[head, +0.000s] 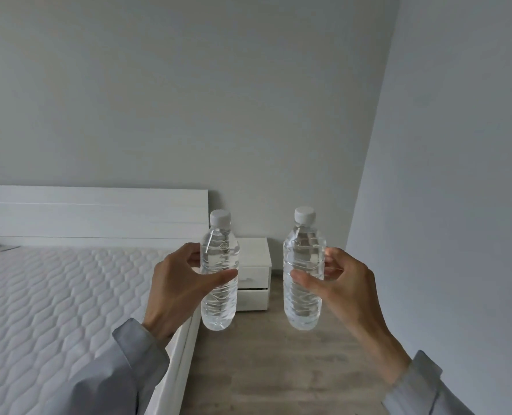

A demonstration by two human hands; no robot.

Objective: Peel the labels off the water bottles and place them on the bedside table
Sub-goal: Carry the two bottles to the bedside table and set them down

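I hold two clear water bottles upright in the air, both with white caps and no label on them. My left hand [178,290] grips the left bottle [219,304] around its middle. My right hand [343,290] grips the right bottle [302,301] the same way. Behind and between the two bottles stands the white bedside table [255,256] with two drawers, set against the back wall beside the bed. Part of the table's top is hidden behind the left bottle.
A bed with a bare quilted white mattress [54,295] and a white headboard [99,214] fills the left. Its white side rail [177,363] runs under my left wrist. Grey wood floor [278,369] lies between the bed and the right wall [458,205].
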